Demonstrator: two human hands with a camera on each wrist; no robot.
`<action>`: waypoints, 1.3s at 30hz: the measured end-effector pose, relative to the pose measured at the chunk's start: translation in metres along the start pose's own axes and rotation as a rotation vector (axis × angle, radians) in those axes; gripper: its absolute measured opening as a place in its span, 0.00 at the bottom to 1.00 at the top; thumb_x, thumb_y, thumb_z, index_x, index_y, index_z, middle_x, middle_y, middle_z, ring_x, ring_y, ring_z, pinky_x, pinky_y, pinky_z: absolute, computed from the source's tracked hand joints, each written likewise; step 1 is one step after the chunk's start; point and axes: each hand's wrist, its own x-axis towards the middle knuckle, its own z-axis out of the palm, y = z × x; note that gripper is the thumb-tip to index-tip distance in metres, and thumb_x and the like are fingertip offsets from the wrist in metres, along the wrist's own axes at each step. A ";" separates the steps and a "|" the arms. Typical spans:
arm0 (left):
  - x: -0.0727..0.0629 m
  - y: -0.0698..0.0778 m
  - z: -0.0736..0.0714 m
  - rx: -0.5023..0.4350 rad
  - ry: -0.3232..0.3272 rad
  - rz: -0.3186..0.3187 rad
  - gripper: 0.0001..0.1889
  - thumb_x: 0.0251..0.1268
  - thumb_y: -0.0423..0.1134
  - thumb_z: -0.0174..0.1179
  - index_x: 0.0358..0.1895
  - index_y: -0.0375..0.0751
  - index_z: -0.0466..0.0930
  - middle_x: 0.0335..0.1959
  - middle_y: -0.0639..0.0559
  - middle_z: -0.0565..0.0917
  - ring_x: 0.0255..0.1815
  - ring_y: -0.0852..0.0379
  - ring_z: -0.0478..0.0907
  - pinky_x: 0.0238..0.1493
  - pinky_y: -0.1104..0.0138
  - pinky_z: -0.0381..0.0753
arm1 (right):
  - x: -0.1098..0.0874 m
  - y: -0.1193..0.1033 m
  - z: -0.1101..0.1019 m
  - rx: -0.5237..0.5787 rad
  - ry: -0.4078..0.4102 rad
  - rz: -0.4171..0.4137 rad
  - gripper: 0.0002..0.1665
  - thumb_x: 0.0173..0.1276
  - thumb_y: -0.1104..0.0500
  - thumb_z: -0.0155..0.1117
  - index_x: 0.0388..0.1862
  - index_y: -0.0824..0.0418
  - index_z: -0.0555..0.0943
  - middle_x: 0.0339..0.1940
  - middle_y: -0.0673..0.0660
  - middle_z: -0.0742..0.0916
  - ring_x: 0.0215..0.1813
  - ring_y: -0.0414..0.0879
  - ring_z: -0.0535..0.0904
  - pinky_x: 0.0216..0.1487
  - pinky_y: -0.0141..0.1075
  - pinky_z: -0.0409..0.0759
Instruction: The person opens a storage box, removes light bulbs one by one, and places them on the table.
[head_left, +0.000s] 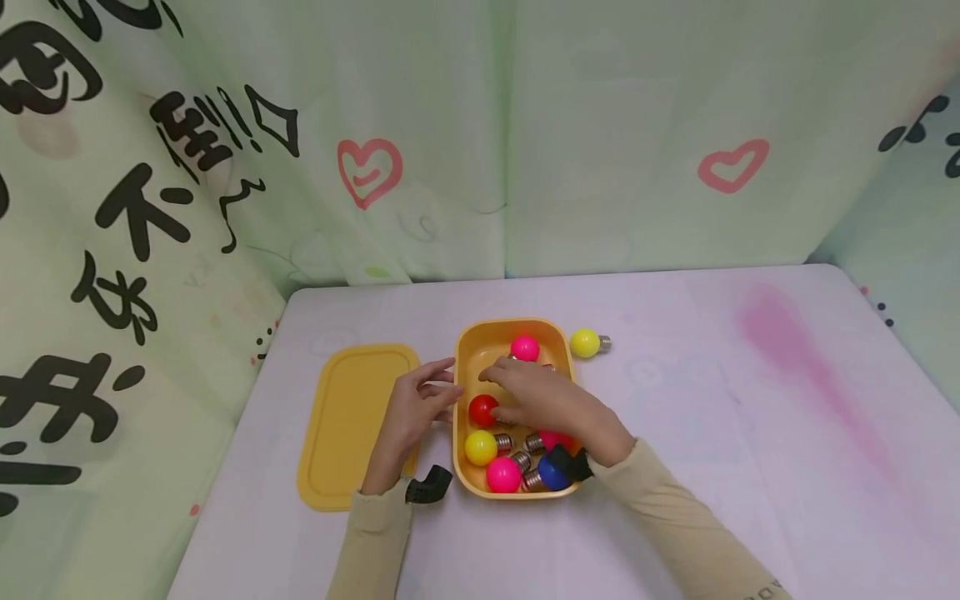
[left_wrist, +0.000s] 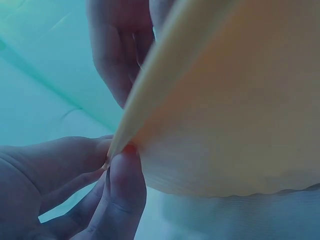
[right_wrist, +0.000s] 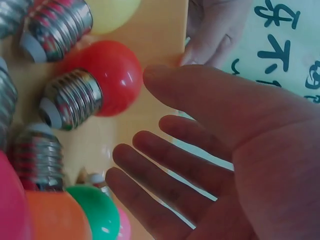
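A yellow plastic box (head_left: 483, 342) holds several coloured light bulbs with metal screw bases. My left hand (head_left: 415, 407) pinches the box's left wall between thumb and fingers; the left wrist view shows this wall (left_wrist: 215, 115) up close. Inside the box, my right hand (head_left: 543, 398) reaches over the bulbs with fingers spread and nothing held. Its thumb lies right beside a red bulb (right_wrist: 117, 77). A yellow bulb (head_left: 481, 447), pink bulb (head_left: 503, 476) and blue bulb (head_left: 553, 473) lie toward the near end. Green (right_wrist: 97, 212) and orange (right_wrist: 57, 215) bulbs show in the right wrist view.
Left of the box lies a flat yellow lid (head_left: 352, 425), partly behind the left forearm. One yellow bulb (head_left: 585, 342) sits outside the box at its far right corner. A pale cloth covers the table (head_left: 712, 467); printed curtains (head_left: 600, 125) hang behind and at the sides.
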 end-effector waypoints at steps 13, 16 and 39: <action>-0.004 -0.001 -0.003 -0.001 0.014 0.001 0.26 0.63 0.35 0.67 0.66 0.47 0.76 0.52 0.44 0.82 0.43 0.50 0.85 0.38 0.66 0.87 | 0.008 -0.004 0.017 -0.024 -0.017 -0.031 0.27 0.64 0.53 0.72 0.61 0.60 0.78 0.50 0.55 0.85 0.50 0.45 0.81 0.53 0.38 0.85; -0.004 -0.002 -0.003 0.000 0.014 0.000 0.26 0.63 0.35 0.67 0.66 0.47 0.76 0.52 0.44 0.82 0.43 0.50 0.85 0.38 0.66 0.87 | 0.008 -0.005 0.018 -0.027 -0.021 -0.027 0.27 0.64 0.53 0.72 0.60 0.59 0.79 0.49 0.55 0.86 0.50 0.45 0.81 0.53 0.38 0.85; -0.003 0.000 0.001 0.004 0.007 0.005 0.26 0.64 0.35 0.67 0.66 0.46 0.76 0.53 0.42 0.82 0.43 0.49 0.85 0.38 0.65 0.87 | 0.002 -0.008 0.012 -0.006 0.008 -0.034 0.27 0.63 0.53 0.73 0.60 0.57 0.80 0.49 0.53 0.85 0.48 0.44 0.81 0.52 0.37 0.85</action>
